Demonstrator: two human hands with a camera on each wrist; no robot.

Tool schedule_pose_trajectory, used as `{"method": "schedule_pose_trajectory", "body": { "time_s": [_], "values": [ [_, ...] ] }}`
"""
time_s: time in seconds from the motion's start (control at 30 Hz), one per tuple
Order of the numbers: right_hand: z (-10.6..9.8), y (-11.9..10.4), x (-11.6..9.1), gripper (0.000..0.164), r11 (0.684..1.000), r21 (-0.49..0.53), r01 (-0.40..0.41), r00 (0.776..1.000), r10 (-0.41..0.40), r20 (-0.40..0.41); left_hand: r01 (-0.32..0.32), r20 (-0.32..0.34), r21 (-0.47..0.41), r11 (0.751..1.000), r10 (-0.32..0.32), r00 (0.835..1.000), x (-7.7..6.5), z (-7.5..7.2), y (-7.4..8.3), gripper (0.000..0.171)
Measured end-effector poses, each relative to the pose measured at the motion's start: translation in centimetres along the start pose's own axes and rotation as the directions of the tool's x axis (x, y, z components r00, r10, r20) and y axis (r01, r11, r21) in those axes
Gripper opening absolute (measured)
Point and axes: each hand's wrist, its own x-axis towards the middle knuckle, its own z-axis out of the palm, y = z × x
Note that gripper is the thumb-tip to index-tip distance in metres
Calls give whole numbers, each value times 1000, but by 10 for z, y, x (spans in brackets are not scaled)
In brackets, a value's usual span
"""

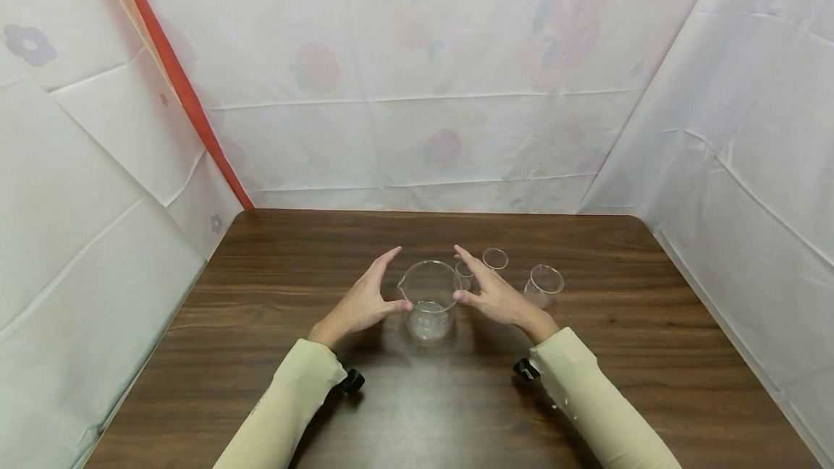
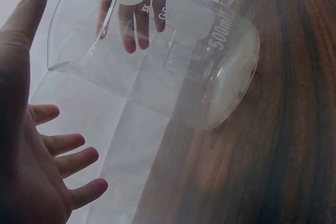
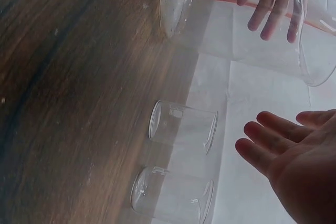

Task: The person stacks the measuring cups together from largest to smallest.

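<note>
A large clear glass beaker (image 1: 428,320), marked 500 ml in the left wrist view, stands upright on the brown table. My left hand (image 1: 366,298) is at its left side with the fingers spread and the thumb near the glass. On the other side my right hand (image 1: 494,297) mirrors it, thumb close to the rim. In the left wrist view a gap shows between the left fingers and the beaker (image 2: 157,51). The right wrist view likewise shows the right fingers (image 3: 278,135) straight and apart from the beaker (image 3: 236,30).
Smaller glass beakers stand to the right: one (image 1: 464,271) partly behind my right hand, one (image 1: 495,259) farther back, and another (image 1: 544,282) right of the hand. White patterned sheets (image 1: 417,78) hang around the wood-grain table (image 1: 274,252).
</note>
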Motion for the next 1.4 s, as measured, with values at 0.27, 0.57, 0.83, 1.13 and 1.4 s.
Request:
{"method": "schedule_pose_trajectory", "body": {
  "time_s": [0.27, 0.57, 0.83, 1.13, 1.4],
  "values": [
    [4, 0, 0, 96, 1000, -6, -4, 999, 4, 40, -1, 24, -5, 1000, 2, 1000, -1, 4, 4, 103],
    [8, 1, 1, 101, 999, 26, -33, 998, 31, 56, 9, 36, -5, 1000, -9, 999, -1, 11, 2, 104],
    [12, -1, 2, 99, 998, 50, -27, 997, 24, 68, 29, 39, -18, 999, -28, 999, -2, 15, 3, 104],
    [16, -1, 2, 90, 997, 66, -47, 995, 41, 88, 42, 67, -42, 998, -39, 997, -4, 18, 1, 97],
    [16, -1, 1, 84, 996, 64, -65, 993, 58, 98, 45, 84, -95, 994, -37, 996, -5, 19, 3, 92]
  ]
}}
